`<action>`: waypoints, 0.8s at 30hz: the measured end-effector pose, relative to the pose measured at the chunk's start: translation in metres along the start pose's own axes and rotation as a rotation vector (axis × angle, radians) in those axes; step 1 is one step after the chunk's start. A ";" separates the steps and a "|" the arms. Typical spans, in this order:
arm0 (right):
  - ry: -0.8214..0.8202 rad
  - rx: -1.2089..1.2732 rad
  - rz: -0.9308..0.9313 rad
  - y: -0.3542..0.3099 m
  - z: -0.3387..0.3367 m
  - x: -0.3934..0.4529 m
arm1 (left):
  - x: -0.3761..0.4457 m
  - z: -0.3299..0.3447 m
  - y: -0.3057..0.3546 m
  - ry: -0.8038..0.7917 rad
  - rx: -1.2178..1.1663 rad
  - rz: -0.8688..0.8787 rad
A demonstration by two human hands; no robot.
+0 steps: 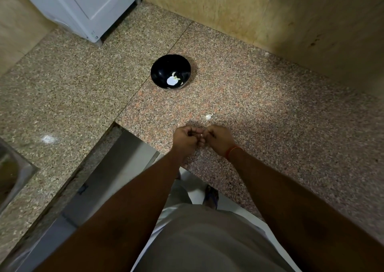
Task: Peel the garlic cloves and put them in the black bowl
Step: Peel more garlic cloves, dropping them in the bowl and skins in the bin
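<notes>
Hands [200, 137] curled together, garlic clove [208, 116] just beyond, black bowl [170, 72] farther

On my counter [270, 126], the bowl [170, 72] sits frame-centre, upper half. A garlic clove [208, 116] lies below-right of it, just above my two hands [202, 139], which meet mid-frame.

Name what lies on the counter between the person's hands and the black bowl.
In the head view, one garlic clove lies just beyond the hands; from there to the black bowl the counter is bare.
</notes>
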State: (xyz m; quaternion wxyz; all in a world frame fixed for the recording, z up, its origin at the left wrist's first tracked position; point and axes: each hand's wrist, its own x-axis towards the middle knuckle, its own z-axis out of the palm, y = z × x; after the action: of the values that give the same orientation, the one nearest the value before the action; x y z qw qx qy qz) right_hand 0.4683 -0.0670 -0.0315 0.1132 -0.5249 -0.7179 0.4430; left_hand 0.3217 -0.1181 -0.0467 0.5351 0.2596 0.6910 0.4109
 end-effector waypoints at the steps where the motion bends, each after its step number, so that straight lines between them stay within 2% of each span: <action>1: 0.007 0.022 0.010 0.002 0.001 0.001 | -0.001 0.000 0.000 0.003 -0.018 -0.011; 11: 0.035 0.146 0.053 0.007 0.005 0.006 | 0.001 0.000 0.006 0.047 -0.129 -0.097; 20: 0.099 0.061 -0.057 0.009 0.009 0.004 | 0.000 0.001 0.005 0.070 -0.114 -0.089; 24: 0.118 0.185 0.044 0.008 0.009 0.003 | -0.003 -0.002 0.000 0.074 -0.120 -0.086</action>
State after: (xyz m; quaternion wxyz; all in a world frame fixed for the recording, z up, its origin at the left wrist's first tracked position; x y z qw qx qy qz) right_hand 0.4661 -0.0687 -0.0435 0.1936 -0.5532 -0.6542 0.4780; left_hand 0.3205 -0.1212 -0.0450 0.5410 0.1816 0.6950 0.4374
